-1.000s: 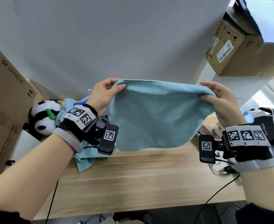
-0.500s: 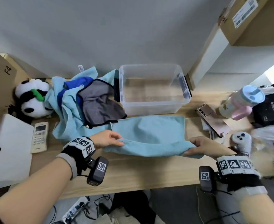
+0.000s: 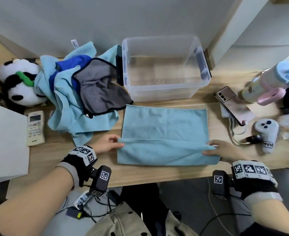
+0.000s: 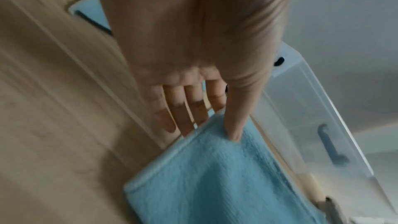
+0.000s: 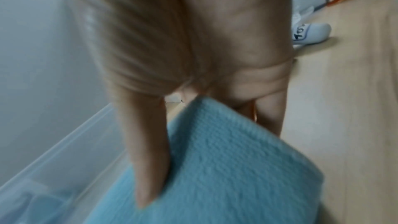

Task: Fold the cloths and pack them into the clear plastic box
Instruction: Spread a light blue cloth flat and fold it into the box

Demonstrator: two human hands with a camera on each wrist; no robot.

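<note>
A light blue cloth (image 3: 164,123) lies flat on the wooden table in front of the clear plastic box (image 3: 162,68), which holds nothing. Its near edge is turned over toward the box. My left hand (image 3: 109,144) pinches the left corner of that flap, thumb on top of the light blue cloth (image 4: 215,176) and fingers under it. At the right corner my right hand (image 3: 215,149) pinches the flap the same way, thumb over the cloth (image 5: 226,168). A heap of other cloths (image 3: 82,92), light blue, dark blue and grey, lies left of the box.
A plush panda (image 3: 19,82) and a remote control (image 3: 35,127) sit at the left by a white board (image 3: 4,142). A phone (image 3: 232,104), a tumbler (image 3: 268,80), a plush game controller (image 3: 267,133) and cables crowd the right. The table's front edge is just below the cloth.
The cloth, held up in the air a second ago, came down onto the table. Both hands have since carried its near edge forward over the cloth toward the box.
</note>
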